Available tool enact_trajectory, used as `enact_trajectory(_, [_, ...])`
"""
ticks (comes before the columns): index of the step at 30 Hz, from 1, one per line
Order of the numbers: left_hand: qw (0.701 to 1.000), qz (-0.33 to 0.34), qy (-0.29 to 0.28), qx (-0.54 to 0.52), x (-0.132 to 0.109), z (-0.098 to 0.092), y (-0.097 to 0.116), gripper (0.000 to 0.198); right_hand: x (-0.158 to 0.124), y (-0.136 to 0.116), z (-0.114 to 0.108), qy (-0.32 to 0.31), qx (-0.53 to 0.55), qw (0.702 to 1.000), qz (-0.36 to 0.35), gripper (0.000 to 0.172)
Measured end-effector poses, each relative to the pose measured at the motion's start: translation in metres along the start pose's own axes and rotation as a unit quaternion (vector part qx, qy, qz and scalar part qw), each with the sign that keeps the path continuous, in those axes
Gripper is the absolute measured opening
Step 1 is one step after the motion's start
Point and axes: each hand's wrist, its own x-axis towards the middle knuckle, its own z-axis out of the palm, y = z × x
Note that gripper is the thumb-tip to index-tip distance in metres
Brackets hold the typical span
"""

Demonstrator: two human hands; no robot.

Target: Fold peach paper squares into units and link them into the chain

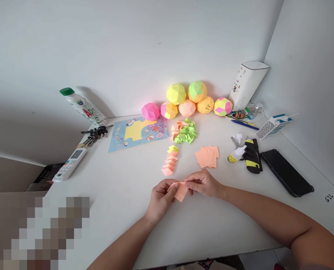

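Both hands meet over the middle of the white table (122, 195). My left hand (161, 198) and my right hand (203, 183) pinch a small orange paper square (181, 192) between them, fingers closed on its edges. Just beyond the hands lies a row of folded orange and yellow paper units (169, 160). To the right of that row sits a loose stack of flat orange paper squares (207, 156). A heap of folded green and orange units (185, 132) lies farther back.
Several paper polyhedron balls (186, 100) line the back wall. A picture sheet (138, 133), keys (95, 135), a remote (69, 165) and a bottle (82, 105) are at the left. A glue bottle (235, 154), stapler (252, 155), phone (286, 172) and white box (247, 84) are at the right.
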Motion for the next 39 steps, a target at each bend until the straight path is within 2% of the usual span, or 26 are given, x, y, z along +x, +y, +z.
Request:
enact_trajectory(6, [1.0,-0.008,-0.008,-0.019,-0.0014,0.0005,0.0033,0.022,0.0001,0.0021,0.0007,0.006,-0.002,1.0,-0.007,0.02])
enact_trajectory(14, [0.998,-0.042,0.019,-0.035,0.0017,0.0011,0.0035,0.024,0.0002,0.0021,0.0016,0.025,-0.021,0.999,-0.006,0.02])
enact_trajectory(24, [0.999,-0.02,-0.011,-0.044,0.0004,0.0002,0.0037,0.023,0.0,0.0045,0.0007,0.018,-0.006,1.0,-0.002,0.02])
enact_trajectory(30, [1.0,0.014,0.006,-0.02,0.0019,0.0008,0.0019,0.02,0.0003,0.0062,0.0002,0.006,-0.001,1.0,-0.002,0.02])
enact_trajectory(34, [1.0,0.022,-0.009,-0.015,0.0005,0.0009,0.0025,0.02,-0.0001,0.0059,0.0005,0.002,-0.006,1.0,-0.007,0.021])
enact_trajectory(39, [0.999,0.044,0.001,-0.005,0.0007,0.0013,0.0029,0.018,0.0001,0.0059,0.0004,0.0,0.001,1.0,-0.006,0.021])
